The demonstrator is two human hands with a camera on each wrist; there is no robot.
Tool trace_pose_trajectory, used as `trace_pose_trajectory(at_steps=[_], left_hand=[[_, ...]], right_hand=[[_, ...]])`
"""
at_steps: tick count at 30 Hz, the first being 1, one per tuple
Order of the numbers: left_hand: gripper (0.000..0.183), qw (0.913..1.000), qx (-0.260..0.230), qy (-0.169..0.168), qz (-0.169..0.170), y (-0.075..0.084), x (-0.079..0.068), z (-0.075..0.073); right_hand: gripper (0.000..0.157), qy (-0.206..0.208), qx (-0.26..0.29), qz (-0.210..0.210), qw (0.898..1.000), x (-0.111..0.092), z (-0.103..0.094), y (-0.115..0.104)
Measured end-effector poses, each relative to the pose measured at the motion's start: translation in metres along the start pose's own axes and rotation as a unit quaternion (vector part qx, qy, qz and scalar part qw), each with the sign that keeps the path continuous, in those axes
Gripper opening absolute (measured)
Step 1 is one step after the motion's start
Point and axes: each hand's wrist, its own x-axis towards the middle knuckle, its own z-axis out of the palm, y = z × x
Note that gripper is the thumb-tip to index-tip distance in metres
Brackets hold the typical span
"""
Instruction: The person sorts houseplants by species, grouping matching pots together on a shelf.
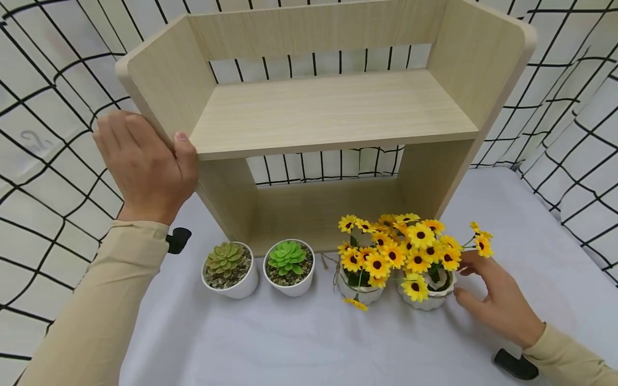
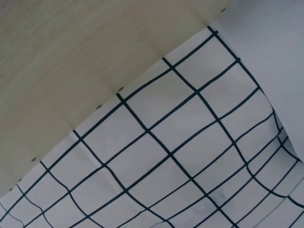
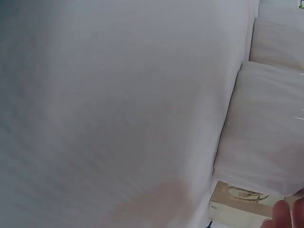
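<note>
My left hand (image 1: 147, 161) grips the left side panel of a pale wooden two-tier shelf (image 1: 338, 107), its thumb over the front edge and the other fingers on the outside. In the left wrist view a wooden panel (image 2: 85, 61) fills the upper left. My right hand (image 1: 502, 300) is at the right side of a white flowerpot (image 1: 427, 303) with yellow flowers (image 1: 420, 236). Its thumb and fingertips are close to the rim, with a gap between them; contact is unclear. Fingers (image 3: 282, 216) show at the right wrist view's lower right corner.
Another white pot (image 1: 359, 293) of yellow flowers stands to the left. Two white pots with a dull green succulent (image 1: 225, 260) and a bright green succulent (image 1: 287, 257) stand before the shelf. Black wire grids (image 1: 555, 107) surround the white-covered table (image 1: 314, 343). The right wrist view includes a box (image 3: 237, 204).
</note>
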Motion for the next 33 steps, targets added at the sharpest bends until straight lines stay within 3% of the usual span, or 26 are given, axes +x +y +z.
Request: trace_pose_trajectory(at_steps=[7, 15, 25, 33], left_hand=[[0.05, 0.9999, -0.008, 0.01, 0.008, -0.003, 0.0, 0.002], [0.049, 1.0, -0.009, 0.0, 0.001, -0.002, -0.001, 0.002], [0.049, 0.9998, -0.02, -0.005, -0.001, 0.002, 0.001, 0.004], [0.048, 0.9995, -0.031, 0.002, -0.002, -0.001, -0.001, 0.004]], right_hand=[[0.078, -0.026, 0.033, 0.018, 0.999, 0.006, 0.008, -0.008], [0.088, -0.085, 0.081, 0.159, 0.98, 0.005, 0.01, -0.016], [0.089, -0.034, 0.152, 0.175, 0.972, -0.005, 0.021, -0.019], [0.084, -0.01, 0.14, 0.167, 0.976, -0.004, 0.027, -0.025]])
